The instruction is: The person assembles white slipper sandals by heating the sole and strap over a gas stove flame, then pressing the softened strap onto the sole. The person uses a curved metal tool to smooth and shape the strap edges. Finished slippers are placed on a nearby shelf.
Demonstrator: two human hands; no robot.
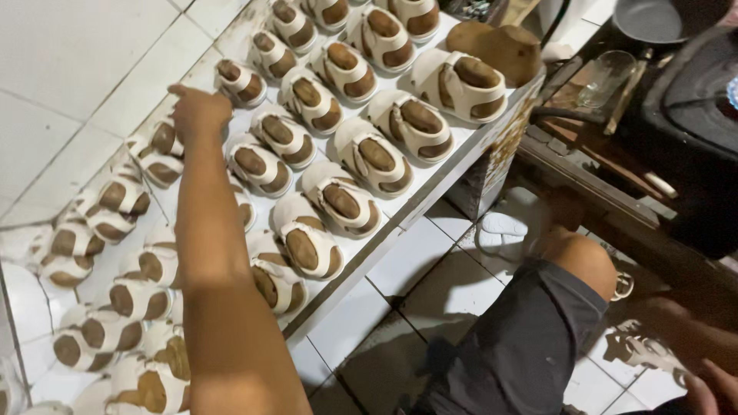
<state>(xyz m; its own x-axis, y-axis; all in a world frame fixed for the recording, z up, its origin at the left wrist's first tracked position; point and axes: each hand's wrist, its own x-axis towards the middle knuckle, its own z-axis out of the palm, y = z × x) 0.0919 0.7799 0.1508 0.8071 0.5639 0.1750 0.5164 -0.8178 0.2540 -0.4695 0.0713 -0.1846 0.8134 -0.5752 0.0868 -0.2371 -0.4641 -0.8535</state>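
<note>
Working the sandal rows on the white counter (430,188). My left hand (198,110) is stretched out over the far-left part of the layout, arm crossing several pairs on the way. It sits just above a cream-strapped sandal with a brown footbed (163,140), next to another sandal (240,81) at the row's end. Fingers (178,90) look loosely curled, one pointing forward; from this angle I cannot tell whether they pinch a strap or only rest on it, since the back of the hand hides the contact. No sandal is clearly lifted. My judgement for doing this well: keep the forearm high so it doesn't drag across the sandals under it (257,165), come down straight on the one sandal, grip by the strap rather than the footbed, and keep its line with the neighbours so the rows stay even. My right hand (711,388) is low at the bottom-right corner, well apart from the counter, only partly in frame; fingers seem relaxed, nothing visibly held, but I can't be sure. Knee in dark shorts (538,338) sits between the two. A brown sole blank (492,46) lies at the counter's far end, clear of the reach.
</note>
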